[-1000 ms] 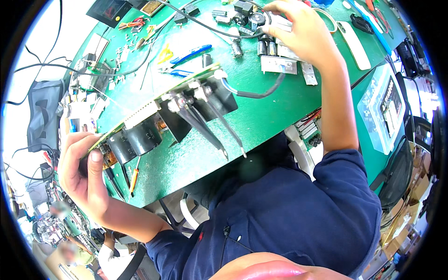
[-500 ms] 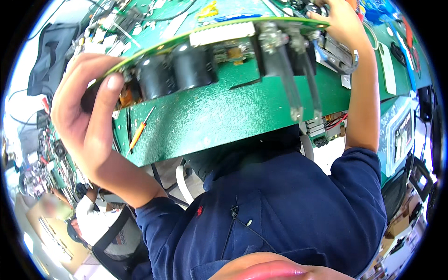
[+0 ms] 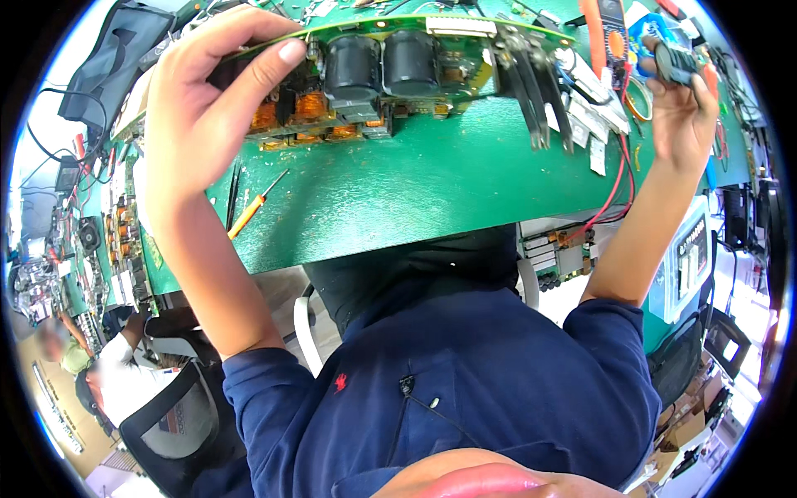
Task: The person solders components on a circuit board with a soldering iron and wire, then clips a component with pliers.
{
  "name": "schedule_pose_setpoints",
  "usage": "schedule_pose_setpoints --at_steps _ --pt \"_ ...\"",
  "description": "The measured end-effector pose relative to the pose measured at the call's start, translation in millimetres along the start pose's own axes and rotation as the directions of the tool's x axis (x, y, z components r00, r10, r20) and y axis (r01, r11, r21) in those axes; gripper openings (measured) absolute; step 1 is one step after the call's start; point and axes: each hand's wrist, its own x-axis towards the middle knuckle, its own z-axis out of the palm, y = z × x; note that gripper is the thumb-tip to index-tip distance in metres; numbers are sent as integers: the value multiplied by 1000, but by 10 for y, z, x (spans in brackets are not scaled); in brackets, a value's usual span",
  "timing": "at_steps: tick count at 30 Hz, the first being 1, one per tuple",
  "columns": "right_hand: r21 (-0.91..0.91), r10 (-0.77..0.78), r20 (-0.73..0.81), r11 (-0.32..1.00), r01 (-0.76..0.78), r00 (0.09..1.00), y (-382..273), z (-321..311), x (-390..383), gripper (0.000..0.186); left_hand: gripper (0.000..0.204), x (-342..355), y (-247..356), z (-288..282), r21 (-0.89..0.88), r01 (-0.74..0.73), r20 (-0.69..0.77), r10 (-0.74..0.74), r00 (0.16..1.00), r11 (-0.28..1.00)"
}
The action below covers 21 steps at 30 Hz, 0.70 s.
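In the view's clock-face, the circuit board (image 3: pixel 465 30) was at 12 o'clock, over the far part of the green desk (image 3: pixel 382 199), tipped so its component side faced the person. Its left end was in the left hand (image 3: pixel 216 91), between 10 and 11 o'clock; that grip was pinched on the edge, thumb in front, fingers over the top. Two black cylinders (image 3: pixel 382 65) stood side by side on the board, copper-coloured coils (image 3: pixel 311 105) just below them toward the thumb, and dark cables (image 3: pixel 531 91) hung from its right end.

At 2 o'clock, well apart from the board, the right hand (image 3: pixel 685 116) had its grip curled about a dark ridged piece (image 3: pixel 677 65), too small to identify. Near it, toward 1 o'clock, was an orange-and-grey meter (image 3: pixel 613 41).

A yellow-handled screwdriver (image 3: pixel 246 219) lay between 9 and 10 o'clock; a clear plastic box (image 3: pixel 660 290) was at 3 o'clock.
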Motion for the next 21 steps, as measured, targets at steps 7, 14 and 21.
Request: schedule_pose_setpoints --at_steps 7,14,21 --pt "361 82 -72 931 -51 994 411 1567 -803 62 18 198 218 -20 33 167 -11 -166 986 985" --pt "204 27 -302 978 37 953 945 2222 -793 43 18 86 191 17 73 73 -136 -62 989 995" --pt "-778 -645 -58 507 370 762 1359 2218 -569 50 20 15 253 -71 -1 29 -101 -29 995 1000"
